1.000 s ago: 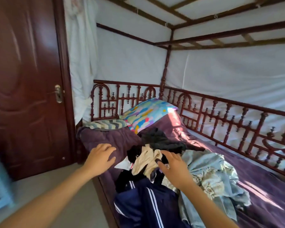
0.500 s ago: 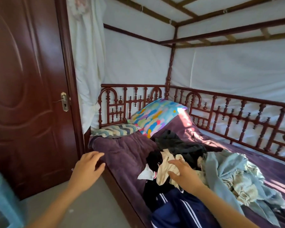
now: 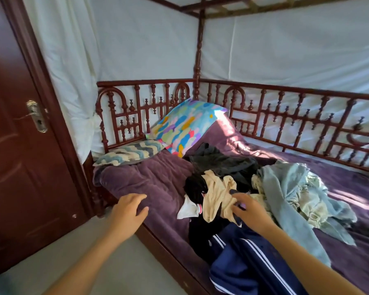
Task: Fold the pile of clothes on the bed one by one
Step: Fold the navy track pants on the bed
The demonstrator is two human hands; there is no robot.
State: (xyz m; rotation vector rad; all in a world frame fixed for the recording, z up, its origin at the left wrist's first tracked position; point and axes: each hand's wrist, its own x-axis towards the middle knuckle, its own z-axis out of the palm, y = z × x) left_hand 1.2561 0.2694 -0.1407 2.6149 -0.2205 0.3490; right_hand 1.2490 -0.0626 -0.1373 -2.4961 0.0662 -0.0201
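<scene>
The pile of clothes (image 3: 281, 188) lay on the bed's purple blanket (image 3: 153, 182), near the right side. The right hand (image 3: 246, 207) rested on a cream garment (image 3: 217, 194), fingers bent; whether they pinched it could not be told. The left hand (image 3: 129, 209) hung over the blanket's near left edge, fingers loosely spread.

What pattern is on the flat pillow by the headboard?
The flat pillow has blue, grey and cream zigzag stripes, best in the head view.
</scene>
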